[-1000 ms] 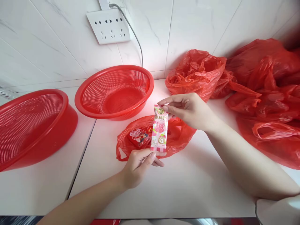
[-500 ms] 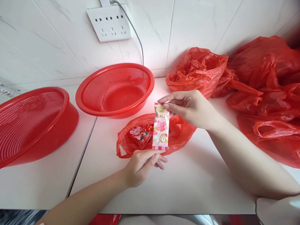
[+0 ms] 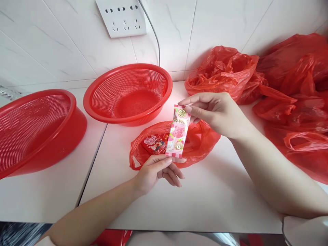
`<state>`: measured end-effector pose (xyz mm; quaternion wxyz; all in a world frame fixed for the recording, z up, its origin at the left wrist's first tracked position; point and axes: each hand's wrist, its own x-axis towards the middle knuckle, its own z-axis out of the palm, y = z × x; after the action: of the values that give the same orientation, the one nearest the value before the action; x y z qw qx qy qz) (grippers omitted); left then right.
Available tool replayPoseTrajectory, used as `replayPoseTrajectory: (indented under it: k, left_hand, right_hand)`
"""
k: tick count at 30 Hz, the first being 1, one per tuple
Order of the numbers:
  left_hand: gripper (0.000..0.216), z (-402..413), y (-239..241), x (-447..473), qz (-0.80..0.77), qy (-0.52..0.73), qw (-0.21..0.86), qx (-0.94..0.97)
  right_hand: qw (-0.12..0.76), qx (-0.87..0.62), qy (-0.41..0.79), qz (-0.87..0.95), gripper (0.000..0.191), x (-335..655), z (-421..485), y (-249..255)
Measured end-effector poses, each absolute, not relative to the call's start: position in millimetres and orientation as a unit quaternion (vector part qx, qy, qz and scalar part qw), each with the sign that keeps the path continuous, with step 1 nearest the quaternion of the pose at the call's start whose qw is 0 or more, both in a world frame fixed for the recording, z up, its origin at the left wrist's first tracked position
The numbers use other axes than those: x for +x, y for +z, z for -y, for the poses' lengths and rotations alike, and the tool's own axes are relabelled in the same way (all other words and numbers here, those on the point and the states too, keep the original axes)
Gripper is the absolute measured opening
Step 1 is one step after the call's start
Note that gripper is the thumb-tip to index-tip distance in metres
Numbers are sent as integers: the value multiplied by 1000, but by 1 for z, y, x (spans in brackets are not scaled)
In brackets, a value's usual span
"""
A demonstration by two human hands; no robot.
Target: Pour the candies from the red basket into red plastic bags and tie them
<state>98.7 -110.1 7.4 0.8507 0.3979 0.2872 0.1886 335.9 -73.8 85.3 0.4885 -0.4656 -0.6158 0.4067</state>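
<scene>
Fingers of both hands (image 3: 217,114) (image 3: 156,172) pinch a pink candy packet (image 3: 177,133); its printed characters are unreadable.

Colanders: one mesh basket (image 3: 127,94) sits at the back by the wall, another basket (image 3: 38,131) off to its left.
Middle: small open bag (image 3: 197,147) on the counter (image 3: 205,201), just in front of the back basket.
Right: bag pile (image 3: 282,89).
Wall: power strip (image 3: 122,17) above the back basket.

Your right hand (image 3: 217,114) pinches the top of a pink, slim plastic candy wrapper (image 3: 178,132), and your left hand (image 3: 153,171) holds its bottom edge. It hangs tilted over an open red plastic bag (image 3: 200,145) on the white bench (image 3: 205,198).
</scene>
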Motion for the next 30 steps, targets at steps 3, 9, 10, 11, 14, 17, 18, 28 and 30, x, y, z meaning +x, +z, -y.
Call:
replayPoseTrajectory:
  k: [3,9,10,11,14,17,18,28,30]
  left_hand:
    - [36,108,7,99,-283,191,864,370]
    - [67,105,17,100,-194,134,925,298]
    - [67,105,18,99,-187,135,927,296]
    - [62,104,19,98,-187,137,925,302]
    - [36,104,16,93,-220,148,887,378]
    - [31,107,14,90,-299,220,800,472]
    - [32,108,14,90,-324,253,767,493]
    - [39,113,11,92,-284,302,726,549]
    - [44,114,8,91,-276,295,715,571]
  right_hand:
    - [487,-469,409,613,25,336,72,84]
    - [482,-412,456,625,38,330,77,81]
    - [476,-393,463,636,37,328,78,81]
    - [471,-373,467,649,34,327,79,81]
    - [454,-337,475,675,26,325,80,79]
    - [459,-373,484,646,30,323,77,76]
    - [458,-391,491,629,34,322,76,75]
    - [349,-422,505,667,42,318,80,74]
    - [361,-413,507,665,43,319,81,74]
